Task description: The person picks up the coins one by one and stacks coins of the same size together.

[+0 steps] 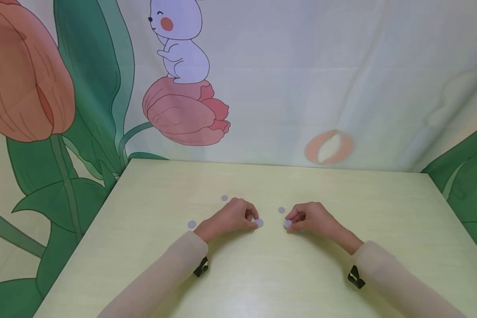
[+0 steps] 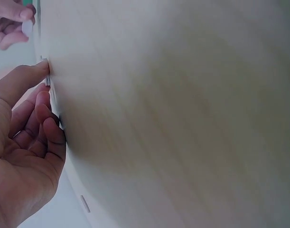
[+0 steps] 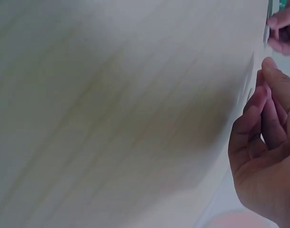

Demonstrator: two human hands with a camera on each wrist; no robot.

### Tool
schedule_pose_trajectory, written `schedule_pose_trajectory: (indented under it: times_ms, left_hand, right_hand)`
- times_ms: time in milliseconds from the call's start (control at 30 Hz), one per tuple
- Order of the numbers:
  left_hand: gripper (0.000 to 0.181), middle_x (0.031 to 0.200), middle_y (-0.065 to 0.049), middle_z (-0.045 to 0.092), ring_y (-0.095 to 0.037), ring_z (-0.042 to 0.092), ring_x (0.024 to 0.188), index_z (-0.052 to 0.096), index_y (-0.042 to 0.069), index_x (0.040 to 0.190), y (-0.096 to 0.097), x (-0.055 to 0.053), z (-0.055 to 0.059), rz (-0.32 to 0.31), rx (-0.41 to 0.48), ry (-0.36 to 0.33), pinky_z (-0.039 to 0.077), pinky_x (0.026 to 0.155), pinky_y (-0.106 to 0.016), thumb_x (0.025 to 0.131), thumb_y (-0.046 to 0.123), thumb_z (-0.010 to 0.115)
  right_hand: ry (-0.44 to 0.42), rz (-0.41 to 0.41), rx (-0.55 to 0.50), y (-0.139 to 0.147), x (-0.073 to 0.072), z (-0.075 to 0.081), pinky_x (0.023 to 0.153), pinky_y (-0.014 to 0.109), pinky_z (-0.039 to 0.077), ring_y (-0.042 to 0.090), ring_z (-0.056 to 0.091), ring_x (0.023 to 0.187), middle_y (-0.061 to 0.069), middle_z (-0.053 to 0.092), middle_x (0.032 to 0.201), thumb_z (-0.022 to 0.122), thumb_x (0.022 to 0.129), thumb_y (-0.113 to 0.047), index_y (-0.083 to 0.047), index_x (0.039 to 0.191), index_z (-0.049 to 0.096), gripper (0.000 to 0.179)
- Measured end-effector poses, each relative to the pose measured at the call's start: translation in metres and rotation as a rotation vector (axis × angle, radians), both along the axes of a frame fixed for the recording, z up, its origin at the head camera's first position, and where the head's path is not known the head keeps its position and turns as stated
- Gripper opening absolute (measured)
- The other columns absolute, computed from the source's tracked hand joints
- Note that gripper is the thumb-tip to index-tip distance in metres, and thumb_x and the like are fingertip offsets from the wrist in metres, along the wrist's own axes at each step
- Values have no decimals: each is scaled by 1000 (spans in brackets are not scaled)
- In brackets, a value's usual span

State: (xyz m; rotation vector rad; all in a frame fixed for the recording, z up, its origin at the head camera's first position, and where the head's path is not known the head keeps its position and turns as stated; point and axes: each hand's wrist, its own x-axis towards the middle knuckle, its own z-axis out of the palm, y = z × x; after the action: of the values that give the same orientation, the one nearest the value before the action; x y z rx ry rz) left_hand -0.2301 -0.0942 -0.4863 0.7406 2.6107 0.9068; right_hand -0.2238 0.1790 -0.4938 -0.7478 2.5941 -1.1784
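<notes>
My left hand (image 1: 236,214) pinches a silvery-grey coin (image 1: 259,222) between thumb and fingers, low at the tabletop. In the left wrist view, that coin's edge (image 2: 46,72) shows thin and upright beside the thumb tip. Facing it from the other side, my right hand (image 1: 316,218) pinches a second coin (image 1: 288,223) by its rim. Its pale face (image 2: 27,28) appears tilted in the left wrist view; in the right wrist view the fingers (image 3: 277,83) mostly hide it. A short gap separates the two held coins.
One loose coin (image 1: 281,210) lies just beyond my right fingertips. Two more, a far coin (image 1: 224,198) and a nearer coin (image 1: 192,224), lie around my left hand and wrist. The pale wooden table (image 1: 246,278) ends at a printed curtain (image 1: 270,88) behind.
</notes>
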Motion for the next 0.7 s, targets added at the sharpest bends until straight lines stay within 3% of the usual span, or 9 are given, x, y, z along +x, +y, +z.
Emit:
schedule_pose_trajectory:
  times_ms: [267,467,700]
  left_hand:
    - [14,63,5,55,-6,46,58,71,12,86,1,-1,-1,3,-6,17,39,59,-20,78,21,77]
    - [14,63,5,56,-7,47,59,72,12,85,1,-2,-1,0,9,12,39,59,-20,78,21,78]
    - [13,64,4,57,-8,48,60,72,13,85,0,-2,-2,4,22,-15,39,60,-21,79,23,77]
  right_hand:
    - [58,-9,67,-22,-2,-4,65,21,49,3,62,69,-12,68,74,83,71,-24,-18,84,73,17]
    - [37,-66,139,-29,2,2,61,23,46,5,57,66,-12,64,71,84,71,-26,-19,83,72,18]
    - [1,-44,116,-30,3,6,64,23,45,8,56,68,-9,63,72,83,71,-25,-16,85,72,20]
